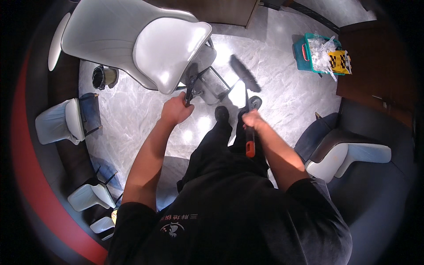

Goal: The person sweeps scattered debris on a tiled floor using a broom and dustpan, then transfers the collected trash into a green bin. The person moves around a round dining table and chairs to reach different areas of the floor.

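My left hand (pixel 177 108) grips the dark handle of a long-handled dustpan (pixel 213 86), whose pan rests low over the floor in front of my feet. In my right hand (pixel 252 119) is the shaft of a broom (pixel 245 73); its orange-tipped handle end points back towards my body. The dark bristle head lies to the right of the pan, apart from it, and looks blurred. White padded chairs (pixel 172 49) stand close beyond my left hand and partly hide the floor there.
A teal bin (pixel 300 56) heaped with clear plastic and a yellow-black packet stands at the upper right. To the left are a small lined wastebasket (pixel 105 78) and more white chairs (pixel 61 121). Another chair (pixel 344 159) is at the right. The floor (pixel 132 109) is grey marble-look tile.
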`<state>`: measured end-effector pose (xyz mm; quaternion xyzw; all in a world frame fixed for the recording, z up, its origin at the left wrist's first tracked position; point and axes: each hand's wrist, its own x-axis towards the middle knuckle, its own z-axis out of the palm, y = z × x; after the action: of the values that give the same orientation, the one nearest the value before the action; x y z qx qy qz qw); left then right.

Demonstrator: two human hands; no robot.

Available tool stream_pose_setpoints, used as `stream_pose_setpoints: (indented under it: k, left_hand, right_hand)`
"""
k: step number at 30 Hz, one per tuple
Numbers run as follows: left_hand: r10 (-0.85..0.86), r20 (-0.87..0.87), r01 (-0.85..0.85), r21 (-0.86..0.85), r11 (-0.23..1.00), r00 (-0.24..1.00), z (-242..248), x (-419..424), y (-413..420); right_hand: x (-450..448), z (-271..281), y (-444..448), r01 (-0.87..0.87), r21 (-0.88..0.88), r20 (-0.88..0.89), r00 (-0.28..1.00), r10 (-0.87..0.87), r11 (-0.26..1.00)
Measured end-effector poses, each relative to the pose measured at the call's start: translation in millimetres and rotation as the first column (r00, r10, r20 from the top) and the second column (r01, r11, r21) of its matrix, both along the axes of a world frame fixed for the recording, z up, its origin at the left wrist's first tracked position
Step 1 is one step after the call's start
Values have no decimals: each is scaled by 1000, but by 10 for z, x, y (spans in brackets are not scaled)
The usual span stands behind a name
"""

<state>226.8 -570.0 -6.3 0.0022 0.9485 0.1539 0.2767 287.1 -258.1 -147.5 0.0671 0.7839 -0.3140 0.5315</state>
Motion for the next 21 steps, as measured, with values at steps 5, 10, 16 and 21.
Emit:
stream_pose_setpoints:
  k: [5, 10, 16, 21]
  left_hand:
    - [36, -3, -36, 37, 999, 999, -65, 32, -88]
    - [114, -26, -112, 53, 992, 993, 16, 251, -204]
    - [293, 54, -294, 29, 955, 955, 24, 561, -157]
    - [307, 53, -309, 32, 951, 950, -85, 556, -44]
  right_hand:
    - [25, 587, -105, 557, -2, 310, 790, -529, 831]
    - [-55, 1046, 386, 598, -4, 232, 780, -581, 802]
    - [-431, 608, 347, 441, 70, 35, 895, -444, 895]
    - [-50, 92, -186, -131, 207, -14, 991, 137, 970]
